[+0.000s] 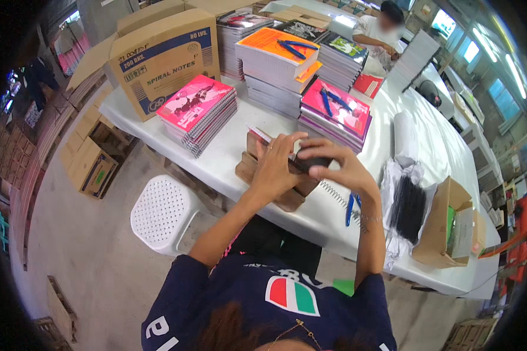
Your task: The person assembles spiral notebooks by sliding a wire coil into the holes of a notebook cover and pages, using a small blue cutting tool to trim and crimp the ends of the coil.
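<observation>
Grip of left hand point(277, 168) narrow on one notebook point(259, 135), right hand point(344, 166) around one dark object point(314, 164), one wire coil point(335, 196) nearby

daylight glares from the windows point(444, 23) at upper right, burnt out to white, beside bright tube lights point(484, 42). the white tabletop point(451, 140) carries pale sheen on its right side, while shade gathers beneath its near edge. detail between the left hand point(278, 164) and right hand point(338, 164) is dark and hard to read. fisheye bends straight edges, black swallows the corners, and the co-worker's point(370, 29) face is blurred
</observation>
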A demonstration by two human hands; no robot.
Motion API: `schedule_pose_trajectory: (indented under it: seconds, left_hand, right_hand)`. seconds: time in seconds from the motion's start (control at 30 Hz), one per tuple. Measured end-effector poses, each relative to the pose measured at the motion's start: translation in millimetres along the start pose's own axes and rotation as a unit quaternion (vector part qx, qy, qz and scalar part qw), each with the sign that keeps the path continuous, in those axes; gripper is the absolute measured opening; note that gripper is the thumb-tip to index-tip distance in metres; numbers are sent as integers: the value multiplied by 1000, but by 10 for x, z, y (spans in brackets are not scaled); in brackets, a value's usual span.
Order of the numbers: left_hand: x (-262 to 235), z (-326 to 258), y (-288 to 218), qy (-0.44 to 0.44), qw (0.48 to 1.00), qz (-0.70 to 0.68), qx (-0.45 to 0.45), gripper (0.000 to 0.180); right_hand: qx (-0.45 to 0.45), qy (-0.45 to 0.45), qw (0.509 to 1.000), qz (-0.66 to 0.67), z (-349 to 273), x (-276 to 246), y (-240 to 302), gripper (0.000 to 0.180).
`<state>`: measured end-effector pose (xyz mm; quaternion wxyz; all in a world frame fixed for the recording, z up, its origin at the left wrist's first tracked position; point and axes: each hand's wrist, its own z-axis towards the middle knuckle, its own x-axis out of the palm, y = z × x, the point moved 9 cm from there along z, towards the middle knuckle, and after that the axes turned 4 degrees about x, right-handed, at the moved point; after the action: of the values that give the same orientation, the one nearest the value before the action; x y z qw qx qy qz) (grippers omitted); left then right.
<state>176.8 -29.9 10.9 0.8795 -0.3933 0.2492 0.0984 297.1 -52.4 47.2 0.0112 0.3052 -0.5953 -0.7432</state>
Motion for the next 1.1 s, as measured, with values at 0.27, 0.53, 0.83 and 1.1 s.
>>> schedule_pose_trajectory:
  seconds: [0.27, 0.53, 0.83, 1.1]
  left_hand:
    - [-5, -86, -59, 19, 1000, -4, 12, 92]
    - [-42, -32, -5, 9, 1000, -16, -10, 93]
    - [-251, 36, 112, -62, 997, 41, 38, 59]
    - [-265, 88, 266, -107, 990, 85, 34, 52]
  right_hand:
    - [20, -61, 996, -64, 59, -55, -211, 33]
    - [43, -91, 991, -83, 193, -84, -275, 32]
    - [66, -63, 977, -195, 346, -174, -445, 34]
    - [70, -18, 961, -268, 403, -247, -583, 38]
